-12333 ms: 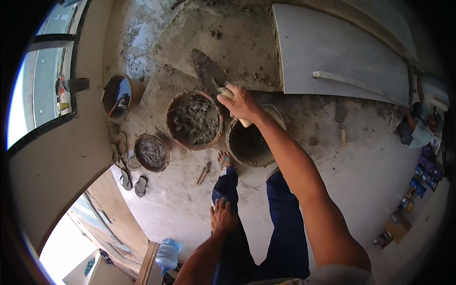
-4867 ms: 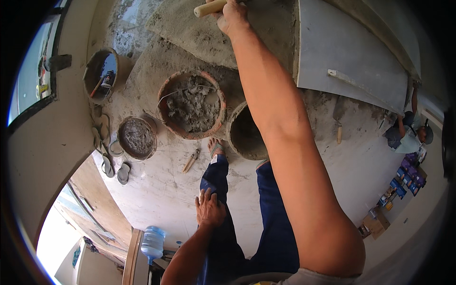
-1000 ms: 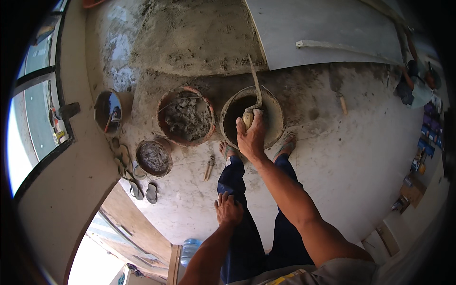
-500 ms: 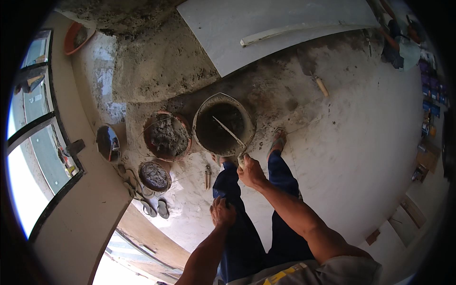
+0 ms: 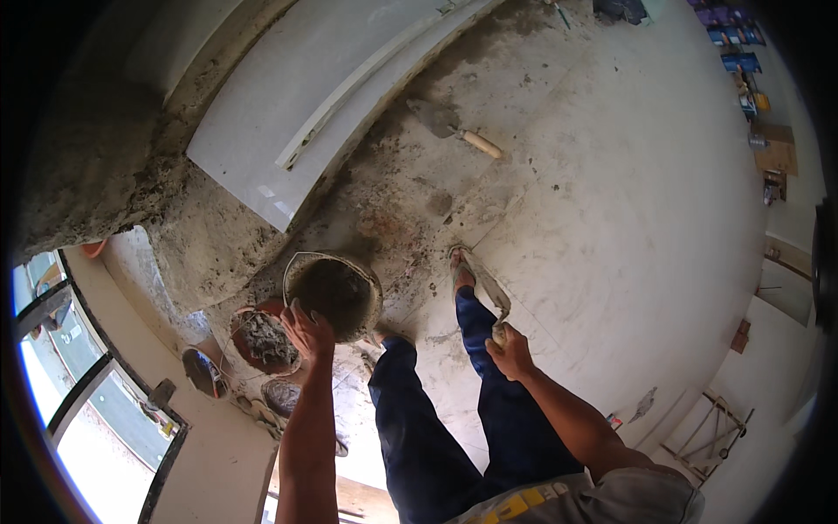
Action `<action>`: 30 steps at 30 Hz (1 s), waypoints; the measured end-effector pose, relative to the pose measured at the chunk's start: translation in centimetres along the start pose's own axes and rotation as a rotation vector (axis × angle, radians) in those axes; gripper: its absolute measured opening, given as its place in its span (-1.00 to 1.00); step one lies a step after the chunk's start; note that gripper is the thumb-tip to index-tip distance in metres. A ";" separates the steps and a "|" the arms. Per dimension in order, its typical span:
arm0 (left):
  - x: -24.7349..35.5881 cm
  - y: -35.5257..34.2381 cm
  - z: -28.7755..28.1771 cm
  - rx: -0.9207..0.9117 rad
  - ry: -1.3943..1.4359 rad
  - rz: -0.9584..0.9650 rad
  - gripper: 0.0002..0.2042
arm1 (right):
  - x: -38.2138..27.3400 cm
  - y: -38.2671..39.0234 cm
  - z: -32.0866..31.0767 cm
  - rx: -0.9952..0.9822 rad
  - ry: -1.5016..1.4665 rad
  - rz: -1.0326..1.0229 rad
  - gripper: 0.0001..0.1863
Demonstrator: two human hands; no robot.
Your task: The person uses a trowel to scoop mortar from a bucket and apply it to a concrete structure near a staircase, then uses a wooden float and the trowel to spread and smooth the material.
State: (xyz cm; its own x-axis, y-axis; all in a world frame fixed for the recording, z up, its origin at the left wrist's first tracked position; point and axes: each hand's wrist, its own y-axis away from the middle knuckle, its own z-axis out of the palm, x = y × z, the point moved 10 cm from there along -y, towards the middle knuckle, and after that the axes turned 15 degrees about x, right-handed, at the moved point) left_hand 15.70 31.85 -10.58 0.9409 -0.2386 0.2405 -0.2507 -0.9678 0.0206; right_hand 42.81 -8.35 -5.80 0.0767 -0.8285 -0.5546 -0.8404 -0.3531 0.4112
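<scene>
- Fingers, left hand (image 5: pixel 311 337): partly bent, at the near left rim of the large grey bucket (image 5: pixel 374 306); whether they press on the rim or only rest beside it cannot be told.
- Fingers, right hand (image 5: pixel 512 352): closed round the handle of the held trowel (image 5: pixel 491 288).
- Leftmost bucket (image 5: pixel 216 357): on the floor (image 5: pixel 611 218), near the wall (image 5: pixel 209 445).
- Reddish bucket (image 5: pixel 236 330): right of the former, partly behind the left hand; lumpy grey mix inside.
- Pale board (image 5: pixel 271 105): far left; a long strip (image 5: pixel 349 92) lies along it.
- Large grey bucket: right of the reddish one, mouth upward, wire handle at its far left rim; interior dark, contents unclear.
- Floor trowel (image 5: pixel 468 137): far side, lying flat, wooden handle toward the right.
- Held trowel: near right, blade pointing far left, clear of the bucket; its tip appears by the right foot (image 5: pixel 461 269), contact uncertain.
- Step in hand, by judgement: tending the large grey bucket with the left hand, trowel kept aside.
- Next move, by judgement: shifting the bucket would call for a firm rim or handle hold, with the blade kept off the foot.
</scene>
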 end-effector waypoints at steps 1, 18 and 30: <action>1.4 -2.7 -0.1 0.045 -0.068 -0.005 -0.45 | 3.7 0.3 -1.9 0.029 0.066 0.107 -0.67; 5.3 -6.3 -1.1 -0.253 -0.154 0.123 -0.66 | 25.9 18.7 -15.6 -0.180 0.499 0.485 -0.61; 12.3 4.6 -12.4 -0.337 0.046 0.201 -0.55 | 20.0 4.8 -23.3 0.017 0.141 0.490 -0.65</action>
State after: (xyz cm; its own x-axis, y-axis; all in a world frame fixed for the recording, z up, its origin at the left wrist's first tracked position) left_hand 23.32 25.42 4.55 0.8559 -0.4099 0.3152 -0.4973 -0.8196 0.2845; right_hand 52.84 -36.76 1.88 -0.2576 -0.9462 -0.1958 -0.8042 0.0976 0.5862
